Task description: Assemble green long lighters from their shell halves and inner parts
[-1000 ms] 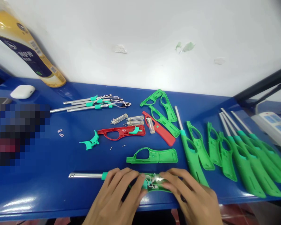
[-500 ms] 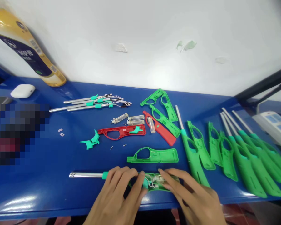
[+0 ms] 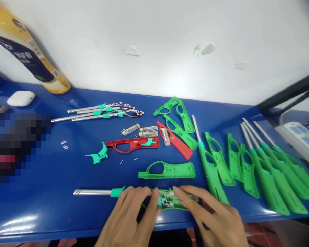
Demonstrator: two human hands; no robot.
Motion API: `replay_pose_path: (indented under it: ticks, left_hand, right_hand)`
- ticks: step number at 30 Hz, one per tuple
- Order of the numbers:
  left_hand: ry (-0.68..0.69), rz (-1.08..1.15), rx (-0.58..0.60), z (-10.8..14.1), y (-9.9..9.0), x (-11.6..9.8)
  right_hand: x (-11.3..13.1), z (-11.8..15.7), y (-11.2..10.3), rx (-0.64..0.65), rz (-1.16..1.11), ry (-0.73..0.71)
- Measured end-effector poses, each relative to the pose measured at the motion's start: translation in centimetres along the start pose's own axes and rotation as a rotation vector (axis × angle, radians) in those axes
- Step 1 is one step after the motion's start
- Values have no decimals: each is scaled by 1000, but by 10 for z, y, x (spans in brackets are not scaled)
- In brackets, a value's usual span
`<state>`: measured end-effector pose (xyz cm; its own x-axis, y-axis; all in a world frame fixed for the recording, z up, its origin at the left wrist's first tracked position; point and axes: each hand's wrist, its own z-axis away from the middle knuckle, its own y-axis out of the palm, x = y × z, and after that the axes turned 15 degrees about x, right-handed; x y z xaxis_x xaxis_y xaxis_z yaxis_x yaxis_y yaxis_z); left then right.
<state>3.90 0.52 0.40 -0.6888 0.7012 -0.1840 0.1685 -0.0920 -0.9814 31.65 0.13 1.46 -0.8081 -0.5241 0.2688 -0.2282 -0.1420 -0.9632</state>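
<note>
Two hands busy, head view: left hand (image 3: 132, 214) curled over the green shell (image 3: 177, 204), low on the bench (image 3: 48, 202); right hand (image 3: 217, 216) fingertips at the clear tank (image 3: 194, 198), grip impossible to tell. Careful! Hard shove, possibly pinched white wires (image 3: 166, 199); slip, possibly dislodged tank.

Lettering too blurred to read. Bottle (image 3: 30, 51) — dark label (image 3: 42, 71) with a round emblem (image 3: 5, 44) toward the bottle's upper end, pale characters (image 3: 23, 56), a barcode (image 3: 35, 47) beside them.

Lt: bright | glare on tabletop (image 3: 54, 175) btm L | wall (image 3: 164, 73) hotspot ctr | edges stretched | pixelated patch (image 3: 20, 147) L
</note>
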Motion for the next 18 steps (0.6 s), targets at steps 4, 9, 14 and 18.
replay_pose_path:
  ticks: [4, 9, 14, 18]
  left_hand:
    - [-16, -30, -15, 0, 4, -1]
    - [-34, 24, -13, -1, 4, -1]
    - [-30, 84, -48, 1, 3, 0]
    - [-40, 85, -99, 2, 7, -1]
  right_hand:
    - [-1, 0, 0, 19, -14, -9]
    - [-2, 1, 2, 30, -7, -13]
    - [-4, 1, 2, 58, -34, -17]
    - [-5, 0, 0, 70, -54, -5]
